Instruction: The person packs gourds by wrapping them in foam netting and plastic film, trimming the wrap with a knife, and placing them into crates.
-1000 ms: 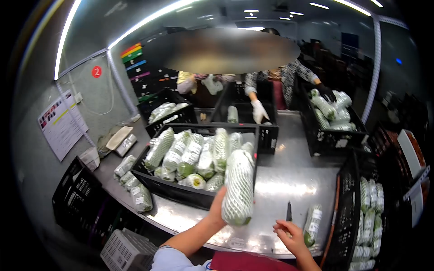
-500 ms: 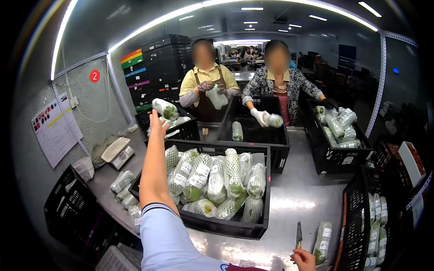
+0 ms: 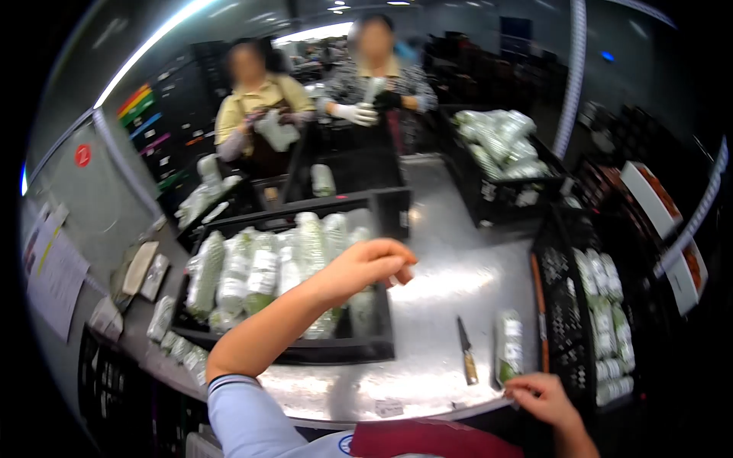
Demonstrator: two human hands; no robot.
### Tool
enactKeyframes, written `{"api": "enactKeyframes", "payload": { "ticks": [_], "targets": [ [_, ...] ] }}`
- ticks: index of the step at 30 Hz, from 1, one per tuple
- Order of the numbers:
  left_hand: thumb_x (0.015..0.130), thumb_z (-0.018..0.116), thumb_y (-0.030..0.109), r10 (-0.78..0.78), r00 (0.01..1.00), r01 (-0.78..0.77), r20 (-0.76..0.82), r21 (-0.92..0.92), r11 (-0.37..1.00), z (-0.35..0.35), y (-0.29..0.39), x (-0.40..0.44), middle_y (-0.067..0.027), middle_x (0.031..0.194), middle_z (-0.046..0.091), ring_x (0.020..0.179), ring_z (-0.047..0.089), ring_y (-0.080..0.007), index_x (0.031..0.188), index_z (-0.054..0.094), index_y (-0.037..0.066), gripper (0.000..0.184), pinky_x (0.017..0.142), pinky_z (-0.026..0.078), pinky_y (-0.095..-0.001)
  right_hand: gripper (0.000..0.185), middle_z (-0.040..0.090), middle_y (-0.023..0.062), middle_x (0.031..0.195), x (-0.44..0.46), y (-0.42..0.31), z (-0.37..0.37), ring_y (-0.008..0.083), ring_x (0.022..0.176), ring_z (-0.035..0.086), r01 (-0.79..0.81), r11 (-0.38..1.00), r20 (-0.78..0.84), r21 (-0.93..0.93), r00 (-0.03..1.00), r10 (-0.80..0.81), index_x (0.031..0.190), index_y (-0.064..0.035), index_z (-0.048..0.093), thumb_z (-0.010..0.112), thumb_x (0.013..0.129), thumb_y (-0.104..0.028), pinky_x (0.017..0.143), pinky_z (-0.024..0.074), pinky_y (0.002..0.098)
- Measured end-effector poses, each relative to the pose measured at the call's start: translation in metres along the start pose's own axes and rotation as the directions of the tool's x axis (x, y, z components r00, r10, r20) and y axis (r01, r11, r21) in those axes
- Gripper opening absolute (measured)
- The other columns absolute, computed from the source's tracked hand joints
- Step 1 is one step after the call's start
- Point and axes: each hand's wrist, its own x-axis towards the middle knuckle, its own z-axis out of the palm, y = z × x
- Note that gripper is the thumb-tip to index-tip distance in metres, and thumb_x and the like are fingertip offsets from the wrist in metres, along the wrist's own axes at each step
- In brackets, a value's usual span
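Note:
My left hand (image 3: 378,263) is in the air over the right side of a black crate (image 3: 305,353) of long green produce in white foam netting. Its fingers are loosely bent, slightly blurred, and nothing shows in them. My right hand (image 3: 544,398) is at the lower end of a single net-wrapped green vegetable (image 3: 509,347) with a white label, lying on the metal table. Its thumb and fingers come together there in what looks like a pinch on the tip. A knife (image 3: 467,355) with a light handle lies just left of that vegetable, touched by neither hand.
Across the metal table (image 3: 450,252) two people stand behind black crates, one wearing a white glove (image 3: 355,114). A filled crate (image 3: 496,172) sits back right; another crate (image 3: 565,305) with wrapped produce stands at the right. More wrapped pieces (image 3: 179,347) lie on the left.
My left hand has come back from the far-left crate to above the near crate. The knife has left my right hand and lies on the table; that hand is now at the vegetable. The view has shifted right.

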Motion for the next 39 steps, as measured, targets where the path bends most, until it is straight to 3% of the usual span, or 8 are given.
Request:
{"api": "enactKeyframes", "payload": {
  "ticks": [6, 10, 18, 24, 29, 34, 36, 39],
  "targets": [
    [0.085, 0.055, 0.02, -0.113, 0.993, 0.112, 0.043, 0.012, 0.994, 0.08, -0.001, 0.001, -0.0101, 0.086, 0.063, 0.082, 0.059, -0.0146, 0.098, 0.058, -0.003, 0.027, 0.076, 0.045, -0.026, 0.02, 0.06, 0.006, 0.08, -0.034, 0.019, -0.162, 0.0112, 0.069, 0.056, 0.099, 0.992, -0.475, 0.076, 0.878, -0.051, 0.099, 0.0024, 0.057, 0.051, 0.086, -0.012, 0.06, 0.0449, 0.0241],
    [0.084, 0.057, 0.021, -0.121, 0.991, 0.128, 0.055, -0.135, 0.983, 0.121, -0.033, 0.021, -0.0122, 0.083, 0.063, 0.077, 0.06, -0.0172, 0.096, 0.058, -0.004, 0.028, 0.073, 0.046, -0.027, 0.024, 0.06, 0.0067, 0.084, -0.053, 0.086, -0.273, 0.0112, 0.066, 0.057, 0.034, 0.968, -0.775, 0.248, 0.607, 0.177, 0.106, 0.0003, 0.055, 0.05, 0.088, -0.016, 0.055, 0.0464, 0.0225],
    [0.086, 0.053, 0.019, -0.274, 0.936, 0.32, 0.222, -0.212, 0.923, 0.214, -0.083, 0.058, -0.0144, 0.083, 0.063, 0.078, 0.061, -0.0207, 0.099, 0.056, -0.005, 0.028, 0.073, 0.048, -0.0296, 0.022, 0.061, 0.0107, 0.069, -0.017, 0.276, -0.331, 0.0183, 0.05, 0.057, -0.674, 0.738, -0.439, 0.027, 0.655, 0.615, 0.088, -0.0007, 0.061, 0.055, 0.078, -0.019, 0.045, 0.0482, 0.0321],
    [0.088, 0.053, 0.017, -0.393, 0.885, 0.441, 0.249, -0.177, 0.88, 0.238, -0.092, 0.064, -0.0141, 0.088, 0.064, 0.084, 0.06, -0.0208, 0.103, 0.057, -0.006, 0.027, 0.076, 0.046, -0.0307, 0.026, 0.065, 0.0125, 0.083, 0.099, 0.275, -0.346, 0.0242, 0.075, 0.062, -0.254, 0.448, 0.007, -0.857, 0.864, 0.504, 0.093, -0.0064, 0.066, 0.06, 0.073, -0.023, 0.065, 0.0502, 0.0373],
    [0.088, 0.05, 0.012, -0.484, 0.852, 0.515, 0.199, -0.155, 0.843, 0.242, -0.102, 0.067, -0.015, 0.089, 0.063, 0.084, 0.06, -0.0221, 0.104, 0.056, -0.007, 0.025, 0.078, 0.046, -0.032, 0.033, 0.064, 0.0064, 0.1, 0.173, 0.09, -0.416, 0.0272, 0.085, 0.061, -0.279, 0.074, -0.24, -0.957, 0.913, 0.329, 0.099, -0.0147, 0.067, 0.066, 0.07, -0.031, 0.074, 0.0474, 0.0433],
    [0.09, 0.049, 0.018, -0.477, 0.847, 0.507, 0.235, -0.091, 0.857, 0.252, -0.096, 0.077, -0.0144, 0.092, 0.062, 0.088, 0.059, -0.0211, 0.107, 0.055, -0.005, 0.028, 0.08, 0.045, -0.0308, 0.025, 0.064, 0.0126, 0.075, 0.192, 0.043, -0.424, 0.0239, 0.062, 0.062, -0.534, 0.335, -0.403, -0.776, 0.829, 0.387, 0.079, -0.0034, 0.064, 0.06, 0.076, -0.028, 0.056, 0.0502, 0.0388],
    [0.09, 0.049, 0.018, -0.424, 0.854, 0.473, 0.301, -0.108, 0.875, 0.251, -0.104, 0.08, -0.0129, 0.092, 0.062, 0.088, 0.058, -0.0193, 0.108, 0.054, -0.004, 0.029, 0.081, 0.044, -0.0295, 0.03, 0.063, 0.0146, 0.063, 0.219, 0.099, -0.432, 0.0237, 0.053, 0.063, -0.413, 0.576, -0.133, -0.705, 0.875, 0.465, 0.068, 0.0007, 0.065, 0.059, 0.077, -0.028, 0.05, 0.052, 0.0345],
    [0.09, 0.051, 0.021, -0.41, 0.861, 0.475, 0.3, -0.19, 0.859, 0.257, -0.111, 0.081, -0.011, 0.093, 0.062, 0.088, 0.057, -0.0177, 0.108, 0.055, -0.003, 0.031, 0.081, 0.043, -0.0287, 0.037, 0.063, 0.0195, 0.085, 0.173, 0.169, -0.349, 0.0269, 0.075, 0.063, -0.197, 0.669, 0.091, -0.716, 0.925, 0.37, 0.096, 0.0018, 0.058, 0.062, 0.075, -0.028, 0.066, 0.0509, 0.035]
  ]
}}
